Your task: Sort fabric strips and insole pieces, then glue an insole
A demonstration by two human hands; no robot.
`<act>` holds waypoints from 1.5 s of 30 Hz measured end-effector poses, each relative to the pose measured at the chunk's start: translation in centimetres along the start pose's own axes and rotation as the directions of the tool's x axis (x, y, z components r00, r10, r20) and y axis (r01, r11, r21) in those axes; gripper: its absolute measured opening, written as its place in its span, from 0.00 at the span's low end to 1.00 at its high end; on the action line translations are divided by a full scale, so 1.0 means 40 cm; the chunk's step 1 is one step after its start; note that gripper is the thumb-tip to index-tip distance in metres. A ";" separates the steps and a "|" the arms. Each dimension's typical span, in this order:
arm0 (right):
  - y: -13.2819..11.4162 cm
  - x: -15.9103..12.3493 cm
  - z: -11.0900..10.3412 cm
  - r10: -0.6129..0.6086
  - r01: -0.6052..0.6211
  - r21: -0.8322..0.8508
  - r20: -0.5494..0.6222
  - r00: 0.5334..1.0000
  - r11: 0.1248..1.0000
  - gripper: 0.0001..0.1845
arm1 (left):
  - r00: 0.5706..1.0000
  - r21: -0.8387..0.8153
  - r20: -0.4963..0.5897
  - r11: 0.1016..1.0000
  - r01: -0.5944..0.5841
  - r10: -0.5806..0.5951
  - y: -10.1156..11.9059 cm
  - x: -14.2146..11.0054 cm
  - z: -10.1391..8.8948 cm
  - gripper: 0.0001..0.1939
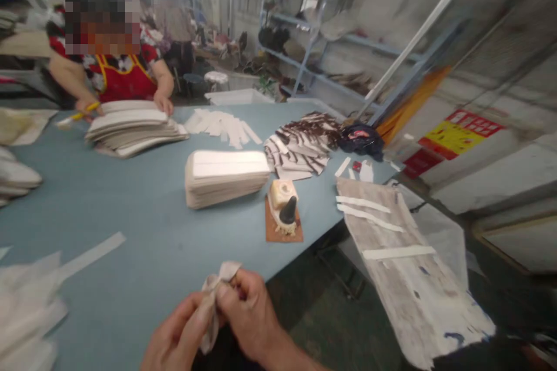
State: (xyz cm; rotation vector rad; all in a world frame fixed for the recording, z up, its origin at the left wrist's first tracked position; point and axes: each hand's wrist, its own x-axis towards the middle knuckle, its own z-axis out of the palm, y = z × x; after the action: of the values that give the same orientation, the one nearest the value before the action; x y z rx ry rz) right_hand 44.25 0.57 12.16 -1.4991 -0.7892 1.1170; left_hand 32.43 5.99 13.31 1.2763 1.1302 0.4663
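Close to the table's near edge, both my hands grip a small pale fabric piece (210,333), bunched and folded between the fingers. My left hand (180,327) pinches it from the left. Thumb and fingers of my right hand (250,307) close on its upper right part. Most of the piece's shape is hidden by the fingers. Beyond my hands stands a glue bottle (284,194) with a black nozzle (288,210), lying on a brown board (272,232) with dried drips around the tip.
A neat stack of pale pieces (228,179) sits mid-table. White strips (226,126) and dark-striped pieces (300,145) lie behind. Across the table, a person in a red apron (124,78) handles another stack (134,127) with a yellow-handled brush (85,114). A stained board (391,255) juts out right.
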 end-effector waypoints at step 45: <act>-0.013 0.078 -0.025 -0.006 0.013 -0.105 0.071 0.997 0.994 0.17 | 0.931 -0.350 -0.248 0.921 0.171 -0.267 0.045 -0.050 0.059 0.16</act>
State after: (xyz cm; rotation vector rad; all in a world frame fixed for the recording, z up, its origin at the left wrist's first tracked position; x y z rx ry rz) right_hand 46.28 3.18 11.91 -1.5488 -0.9154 1.1409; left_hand 34.14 3.70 15.47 0.7964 1.3648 0.6543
